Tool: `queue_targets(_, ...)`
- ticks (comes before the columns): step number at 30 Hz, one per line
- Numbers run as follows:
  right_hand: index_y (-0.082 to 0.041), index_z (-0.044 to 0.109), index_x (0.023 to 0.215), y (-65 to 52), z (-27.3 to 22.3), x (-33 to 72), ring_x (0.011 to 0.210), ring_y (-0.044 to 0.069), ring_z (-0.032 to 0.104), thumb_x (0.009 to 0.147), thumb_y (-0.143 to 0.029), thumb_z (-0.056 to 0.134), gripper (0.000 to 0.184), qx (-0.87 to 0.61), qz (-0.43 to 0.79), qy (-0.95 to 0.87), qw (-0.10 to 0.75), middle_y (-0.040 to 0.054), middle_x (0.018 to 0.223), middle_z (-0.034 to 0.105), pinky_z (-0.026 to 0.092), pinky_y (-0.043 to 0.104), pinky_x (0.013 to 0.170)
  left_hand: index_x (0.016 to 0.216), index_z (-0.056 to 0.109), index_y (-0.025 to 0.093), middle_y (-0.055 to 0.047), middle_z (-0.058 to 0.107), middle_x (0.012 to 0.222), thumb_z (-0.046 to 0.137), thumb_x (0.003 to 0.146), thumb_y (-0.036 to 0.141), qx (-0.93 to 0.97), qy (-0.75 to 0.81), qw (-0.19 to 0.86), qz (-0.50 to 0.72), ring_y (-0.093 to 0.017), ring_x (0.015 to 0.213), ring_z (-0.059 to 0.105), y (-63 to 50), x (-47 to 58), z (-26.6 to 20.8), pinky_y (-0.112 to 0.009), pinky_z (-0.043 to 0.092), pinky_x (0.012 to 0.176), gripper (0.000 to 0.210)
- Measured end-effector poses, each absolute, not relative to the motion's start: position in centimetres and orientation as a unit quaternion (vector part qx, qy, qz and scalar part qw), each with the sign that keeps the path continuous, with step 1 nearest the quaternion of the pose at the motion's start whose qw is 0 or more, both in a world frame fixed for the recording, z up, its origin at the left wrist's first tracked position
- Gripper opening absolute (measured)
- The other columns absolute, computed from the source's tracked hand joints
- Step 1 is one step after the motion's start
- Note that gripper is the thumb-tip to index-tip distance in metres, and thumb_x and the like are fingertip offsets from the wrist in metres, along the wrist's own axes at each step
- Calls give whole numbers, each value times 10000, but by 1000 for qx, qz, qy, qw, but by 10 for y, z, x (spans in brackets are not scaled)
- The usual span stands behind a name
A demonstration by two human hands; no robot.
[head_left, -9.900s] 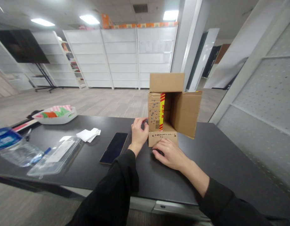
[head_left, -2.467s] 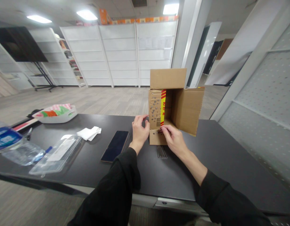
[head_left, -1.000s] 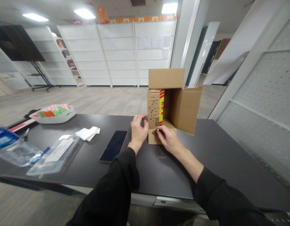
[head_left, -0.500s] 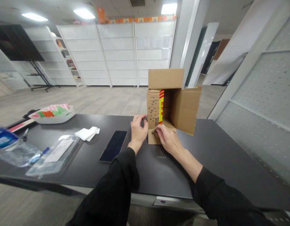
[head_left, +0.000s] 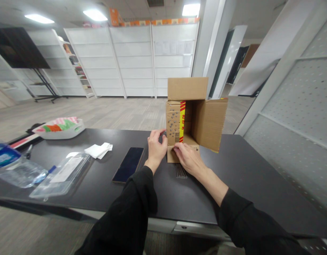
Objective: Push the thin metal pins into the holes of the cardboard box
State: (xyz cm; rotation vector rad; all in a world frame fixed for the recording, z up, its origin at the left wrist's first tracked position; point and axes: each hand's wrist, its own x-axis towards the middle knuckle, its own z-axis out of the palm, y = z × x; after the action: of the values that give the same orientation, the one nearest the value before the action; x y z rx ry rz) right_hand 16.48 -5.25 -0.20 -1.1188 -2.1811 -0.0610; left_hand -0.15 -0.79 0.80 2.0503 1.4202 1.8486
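Observation:
A cardboard box (head_left: 200, 124) stands on its side, its opening facing me. Several grey round heads dot its left flap (head_left: 174, 124), which has a red-and-yellow strip. My left hand (head_left: 156, 147) is curled at the box's left edge, thumb and index finger bent around it. Over the lower front flap (head_left: 172, 158), my right hand (head_left: 189, 157) pinches a small dark piece, apparently a nail; most of it is hidden by the fingers. A few dark heads also show on this lower flap. Just in front, a row of long thin nails (head_left: 181, 171) lies side by side.
Left of my arms lies a black phone (head_left: 128, 164). Farther left are white tissues (head_left: 99, 150), a clear plastic case (head_left: 62, 175), a plastic bottle (head_left: 22, 173) and a white basket (head_left: 61, 134) with colourful cloth. A perforated panel (head_left: 301, 106) borders the right side.
My right hand has shifted very slightly left and down, with its fingertips still pinched over the lower flap. My left hand stays at the box's edge.

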Motion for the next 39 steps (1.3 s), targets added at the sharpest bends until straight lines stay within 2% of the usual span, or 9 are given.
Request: queue_targets(39, -191, 588, 1064, -51, 0, 170, 792, 235, 606, 1048, -256, 369, 230, -466, -68, -822, 321, 91, 876, 675, 402, 329, 718, 1043, 685, 193, -68, 691, 1018, 548, 855, 77, 662, 464, 26, 588, -209, 983, 649, -8, -2, 9, -381, 483, 917, 259)
